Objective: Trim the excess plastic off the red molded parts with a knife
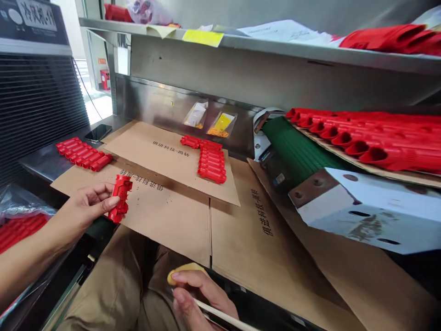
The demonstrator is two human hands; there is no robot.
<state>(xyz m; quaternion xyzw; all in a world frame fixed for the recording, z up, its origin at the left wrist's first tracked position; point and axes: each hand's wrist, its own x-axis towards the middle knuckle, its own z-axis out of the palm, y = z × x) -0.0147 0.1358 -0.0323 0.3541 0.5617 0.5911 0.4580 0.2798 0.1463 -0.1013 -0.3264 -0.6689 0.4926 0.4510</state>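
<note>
My left hand (94, 204) grips a red plastic tube-shaped part (120, 196) upright between thumb and fingers, above the front left of the cardboard. Clips and openings show along the part's side. Low in the view, over my lap, my right hand (203, 299) is closed around a thin, pale stick-like tool (225, 316); its tip is too small to make out. Something yellow (188, 268), perhaps a finger cover, shows at my right fingers. Similar red parts lie in a row (84, 154) at the left and in a stack (212, 163) on the cardboard sheet (148, 147).
Two small bags of orange pieces (220, 125) lean against the back panel. A phone (98, 133) lies at the left. On the right, a green conveyor belt (296, 140) and a white metal bracket (372, 211) stand beside many red tubes (389, 138). A metal shelf (241, 41) spans above.
</note>
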